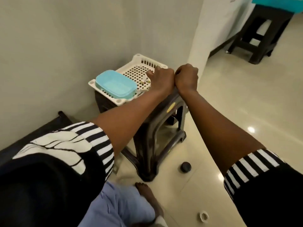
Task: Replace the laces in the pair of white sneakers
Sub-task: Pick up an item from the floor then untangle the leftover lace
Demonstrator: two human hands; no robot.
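Note:
No sneakers or laces are plainly in view. My left hand (161, 77) lies knuckles-up over the right side of a white perforated tray (136, 58), its fingers curled down into it. What is under them is hidden. A few small white pieces (144, 81) show just beside the hand. My right hand (186, 78) is curled into a fist right next to the left one, at the far right corner of the dark plastic stool (157, 128) that carries the tray. I cannot see whether that fist holds anything.
A light blue lidded container (114, 85) lies on the tray's left half. On the glossy tiled floor are a small black cap (185, 167) and a white ring (203, 216). My bare foot (147, 194) is near the stool's leg. A wall stands behind, and another dark stool (255, 38) is at the far right.

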